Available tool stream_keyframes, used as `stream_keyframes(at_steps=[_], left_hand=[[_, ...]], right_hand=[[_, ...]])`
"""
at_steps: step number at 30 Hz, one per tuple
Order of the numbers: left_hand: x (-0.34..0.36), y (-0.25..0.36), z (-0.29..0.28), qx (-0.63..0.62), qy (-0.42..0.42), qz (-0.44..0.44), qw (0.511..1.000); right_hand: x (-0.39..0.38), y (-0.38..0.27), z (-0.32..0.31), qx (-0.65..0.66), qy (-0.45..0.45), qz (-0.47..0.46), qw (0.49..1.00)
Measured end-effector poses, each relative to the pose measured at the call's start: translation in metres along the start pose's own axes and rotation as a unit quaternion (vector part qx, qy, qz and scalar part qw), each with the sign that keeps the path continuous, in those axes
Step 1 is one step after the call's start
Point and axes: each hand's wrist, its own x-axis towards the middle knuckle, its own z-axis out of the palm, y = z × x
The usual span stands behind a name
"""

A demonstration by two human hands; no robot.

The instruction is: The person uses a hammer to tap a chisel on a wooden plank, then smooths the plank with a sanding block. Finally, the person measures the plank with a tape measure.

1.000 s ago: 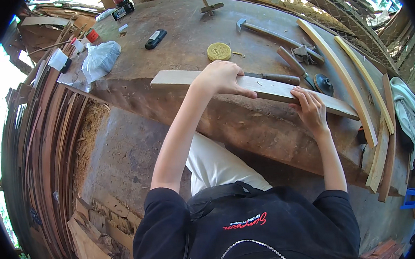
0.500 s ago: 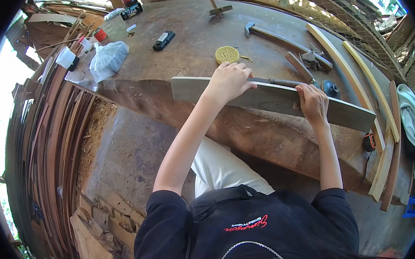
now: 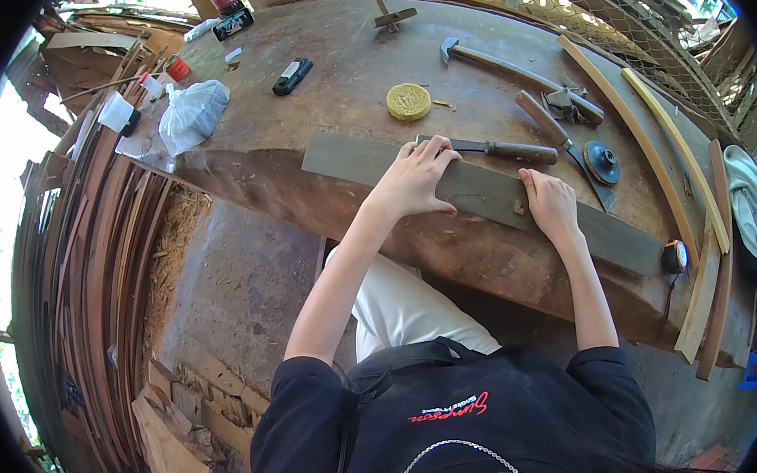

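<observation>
A long grey-brown wooden board [image 3: 346, 157] lies flat along the near edge of the workbench, with a small notch-like mark near my right hand. My left hand [image 3: 414, 178] spans the board left of its middle, fingers bent over the far edge and thumb toward the near edge. Farther right, my right hand [image 3: 553, 205] grips the board with curled fingers, its thumb side up. Just beyond the board lies a chisel [image 3: 521, 151] with a wooden handle, its blade partly behind my left fingers. A second wooden-handled tool [image 3: 543, 117] with a flat blade rests beside a black disc [image 3: 602, 162].
On the workbench [image 3: 339, 71] are a round yellow tin [image 3: 408, 102], a hammer [image 3: 507, 66], a black device [image 3: 292, 76], a plastic bag [image 3: 194, 114] and a tape measure [image 3: 674, 256]. Long wood strips [image 3: 628, 137] lie at right. Stacked planks [image 3: 89, 286] stand left.
The board has gone from tilted up on its edge to lying flat. Both hands moved with it, slightly nearer and left, and the chisel beyond it is more exposed.
</observation>
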Motion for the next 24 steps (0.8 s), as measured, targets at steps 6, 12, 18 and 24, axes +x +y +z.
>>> stream_keyframes(at_steps=[6,12,18,24], left_hand=[[-0.002,-0.008,0.008,-0.016,-0.003,-0.018,1.000],[0.004,-0.017,0.007,-0.062,-0.014,-0.022,0.998],[0.007,-0.030,0.013,-0.088,0.009,-0.010,0.996],[0.020,-0.042,0.011,-0.104,0.009,-0.034,0.994]], right_hand=[[0.004,-0.012,-0.014,-0.008,0.165,-0.117,0.979],[0.002,0.000,-0.021,0.037,0.108,-0.057,0.992],[-0.002,0.042,-0.041,0.014,0.126,0.123,0.984],[-0.007,0.090,-0.047,-0.111,0.107,0.231,0.961]])
